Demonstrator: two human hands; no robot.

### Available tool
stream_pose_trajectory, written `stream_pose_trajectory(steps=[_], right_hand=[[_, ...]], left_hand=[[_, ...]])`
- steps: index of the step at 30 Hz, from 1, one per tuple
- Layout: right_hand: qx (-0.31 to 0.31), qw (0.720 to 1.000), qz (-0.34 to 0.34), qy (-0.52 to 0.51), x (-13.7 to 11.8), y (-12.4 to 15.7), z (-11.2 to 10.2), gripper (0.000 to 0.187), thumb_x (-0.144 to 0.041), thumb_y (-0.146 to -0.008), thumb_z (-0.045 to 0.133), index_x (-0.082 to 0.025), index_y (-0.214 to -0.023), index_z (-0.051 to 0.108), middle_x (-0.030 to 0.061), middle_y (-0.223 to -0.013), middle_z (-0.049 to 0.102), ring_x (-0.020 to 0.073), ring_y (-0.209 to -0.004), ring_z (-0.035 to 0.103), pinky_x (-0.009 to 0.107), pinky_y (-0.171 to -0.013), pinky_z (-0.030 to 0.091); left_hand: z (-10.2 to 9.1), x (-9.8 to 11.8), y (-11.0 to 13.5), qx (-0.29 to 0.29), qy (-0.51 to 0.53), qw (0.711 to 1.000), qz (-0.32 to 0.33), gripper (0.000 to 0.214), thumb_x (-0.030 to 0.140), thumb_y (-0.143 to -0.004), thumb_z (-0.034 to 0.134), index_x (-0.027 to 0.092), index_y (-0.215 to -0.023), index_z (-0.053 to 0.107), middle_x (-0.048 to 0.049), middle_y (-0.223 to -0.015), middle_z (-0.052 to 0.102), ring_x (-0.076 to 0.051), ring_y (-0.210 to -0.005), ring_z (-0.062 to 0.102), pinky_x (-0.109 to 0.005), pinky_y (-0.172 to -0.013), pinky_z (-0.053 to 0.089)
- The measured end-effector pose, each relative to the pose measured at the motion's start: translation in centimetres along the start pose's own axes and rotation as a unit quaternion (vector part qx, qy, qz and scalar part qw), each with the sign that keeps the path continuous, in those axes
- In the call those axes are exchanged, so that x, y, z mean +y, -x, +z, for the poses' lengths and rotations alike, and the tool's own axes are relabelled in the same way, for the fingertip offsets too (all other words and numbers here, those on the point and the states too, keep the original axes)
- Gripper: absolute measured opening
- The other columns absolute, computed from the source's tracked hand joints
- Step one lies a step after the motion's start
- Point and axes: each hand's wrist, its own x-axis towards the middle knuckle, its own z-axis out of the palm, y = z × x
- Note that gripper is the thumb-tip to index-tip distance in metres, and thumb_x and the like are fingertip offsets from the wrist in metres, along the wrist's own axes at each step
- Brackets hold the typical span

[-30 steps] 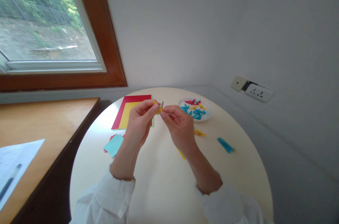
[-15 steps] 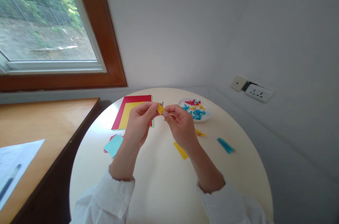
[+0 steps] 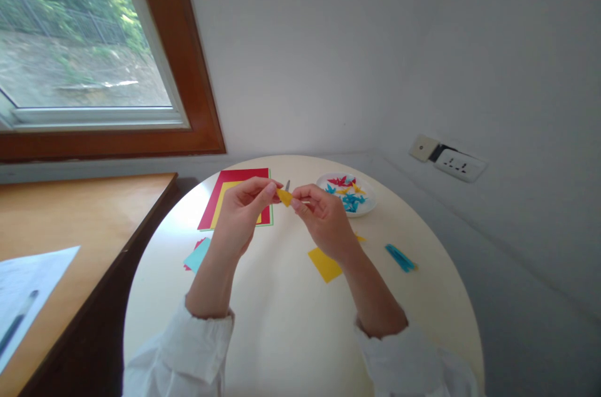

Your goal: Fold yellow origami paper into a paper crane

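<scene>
Both my hands are raised above the round cream table [image 3: 291, 334], pinching one small folded yellow paper piece [image 3: 284, 197] between them. My left hand [image 3: 241, 212] grips its left end with thumb and fingertips. My right hand [image 3: 322, 215] pinches its right end, fingers curled. Just behind the paper a thin grey tip [image 3: 287, 185] shows; I cannot make out what it is. A flat yellow paper square [image 3: 325, 263] lies on the table under my right wrist.
A stack of red and yellow sheets [image 3: 235, 193] lies at the back left. A white plate [image 3: 369, 208] holds several small folded paper cranes. A light blue square [image 3: 197, 255] and a blue folded strip [image 3: 400, 257] lie on the table. A wooden desk with paper stands left.
Both hands have lifted slightly away from me, and the arms spread apart, uncovering the yellow square on the table. The pinched yellow piece now points more sideways.
</scene>
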Motion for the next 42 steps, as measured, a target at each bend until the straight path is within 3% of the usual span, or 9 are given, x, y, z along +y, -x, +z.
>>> stream_pose_trajectory(steps=[12, 17, 21, 30, 35, 42], right_hand=[[-0.007, 0.998, 0.018, -0.063, 0.1, -0.2, 0.0, 0.018, -0.036, -0.074, 0.064, -0.02, -0.078, 0.06, -0.0003, -0.074, 0.061, 0.0121, -0.069, 0.057, 0.027, -0.066, 0.048], [0.065, 0.994, 0.005, -0.091, 0.4, -0.3, 0.8, 0.022, -0.035, -0.069, 0.069, -0.021, -0.074, 0.053, -0.0028, -0.07, 0.056, 0.0109, -0.066, 0.055, 0.024, -0.06, 0.046], [0.046, 0.992, 0.013, -0.117, 0.4, -0.3, 1.1, 0.027, -0.039, -0.07, 0.068, -0.021, -0.073, 0.05, -0.0041, -0.066, 0.055, 0.0093, -0.058, 0.053, 0.024, -0.055, 0.046], [0.037, 0.985, 0.002, -0.167, 0.1, -0.1, 1.0, 0.037, -0.054, -0.071, 0.064, -0.022, -0.087, 0.055, 0.0005, -0.081, 0.062, 0.0138, -0.077, 0.063, 0.031, -0.076, 0.054], [0.053, 0.988, 0.014, -0.147, 0.0, -0.1, 0.9, 0.032, -0.049, -0.07, 0.068, -0.02, -0.078, 0.056, -0.0006, -0.075, 0.062, 0.0135, -0.072, 0.064, 0.032, -0.074, 0.055], [0.034, 0.971, 0.036, -0.235, 0.2, -0.3, 0.7, 0.027, -0.044, -0.07, 0.069, -0.021, -0.077, 0.059, -0.0008, -0.075, 0.066, 0.0158, -0.077, 0.066, 0.038, -0.082, 0.056]], left_hand=[[0.1, 0.1, 0.0, 0.007, -0.011, 1.0, -0.021, 0.02, 0.036, -0.066, 0.074, 0.016, -0.065, 0.069, -0.0019, -0.064, 0.064, -0.013, -0.064, 0.057, -0.026, -0.064, 0.047], [0.5, 0.1, 0.1, 0.009, -0.056, 0.998, 0.011, 0.018, 0.034, -0.069, 0.071, 0.016, -0.064, 0.068, -0.0027, -0.063, 0.064, -0.014, -0.064, 0.058, -0.026, -0.063, 0.047], [0.8, 0.2, 0.2, 0.009, -0.12, 0.991, 0.052, 0.016, 0.03, -0.071, 0.069, 0.017, -0.062, 0.067, -0.0027, -0.062, 0.064, -0.015, -0.062, 0.058, -0.026, -0.06, 0.047], [0.4, -0.4, -0.1, 0.024, -0.193, 0.971, 0.14, 0.006, 0.02, -0.073, 0.065, 0.019, -0.067, 0.067, -0.0011, -0.065, 0.066, -0.015, -0.065, 0.058, -0.026, -0.063, 0.045], [0.8, 0.0, 0.0, 0.026, -0.158, 0.979, 0.128, 0.006, 0.021, -0.07, 0.069, 0.018, -0.065, 0.067, -0.0009, -0.063, 0.064, -0.014, -0.063, 0.057, -0.025, -0.061, 0.045], [0.7, 0.1, 0.0, 0.031, -0.104, 0.989, 0.099, 0.013, 0.03, -0.071, 0.07, 0.018, -0.066, 0.067, -0.0008, -0.063, 0.064, -0.013, -0.062, 0.057, -0.024, -0.059, 0.045]])
